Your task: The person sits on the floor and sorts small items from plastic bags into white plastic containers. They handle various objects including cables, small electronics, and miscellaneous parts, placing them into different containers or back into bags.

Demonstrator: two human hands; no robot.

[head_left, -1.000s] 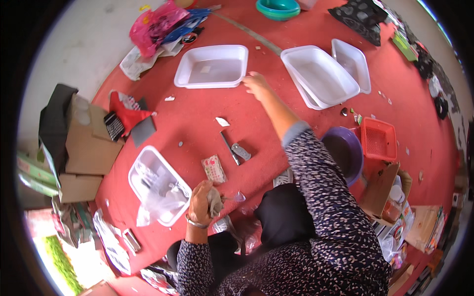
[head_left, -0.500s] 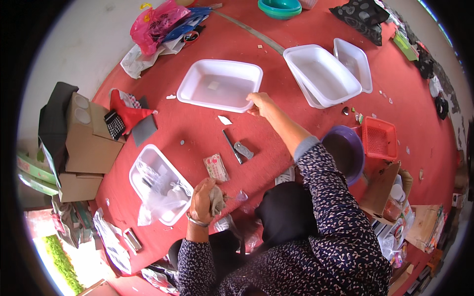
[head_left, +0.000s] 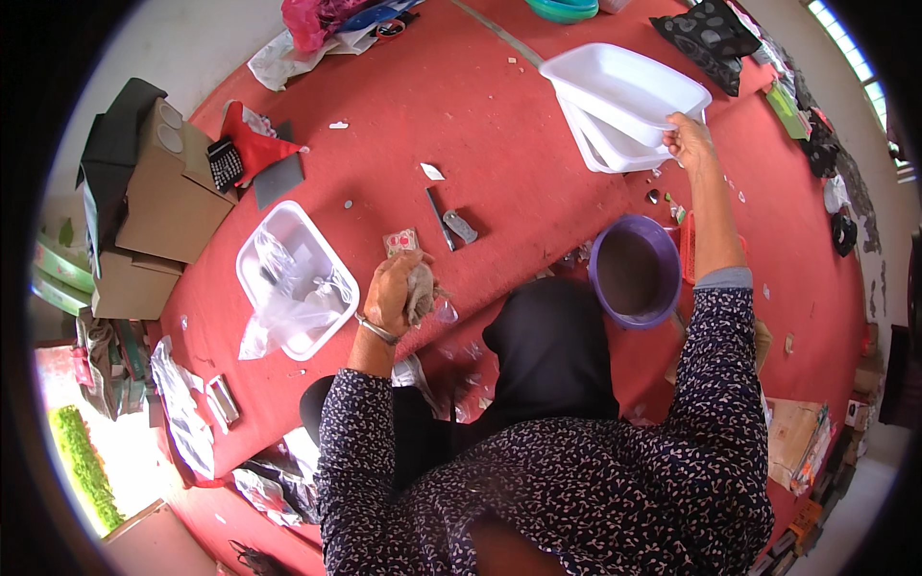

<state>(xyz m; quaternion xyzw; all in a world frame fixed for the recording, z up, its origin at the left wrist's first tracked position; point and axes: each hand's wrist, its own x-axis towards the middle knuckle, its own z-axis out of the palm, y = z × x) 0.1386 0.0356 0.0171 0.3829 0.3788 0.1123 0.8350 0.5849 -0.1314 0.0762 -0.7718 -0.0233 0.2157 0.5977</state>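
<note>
At the far right, my right hand grips the near rim of a white plastic tub. This tub sits tilted over another white tub, overlapping it. Closer to my body, my left hand is closed round a crumpled greyish rag. Just beyond that hand lies a small printed packet, partly hidden by the fingers. To its left stands a white tub with clear plastic bags in it, one hanging over the rim.
A purple basin stands right of my knees, with a red basket partly behind my forearm. A black pen and a grey object lie mid-floor. Cardboard boxes and a red cloth item are at the left.
My right hand has carried the white tub from the middle of the floor rightward onto the other tubs. My left hand keeps the rag. The whole view has shifted.
</note>
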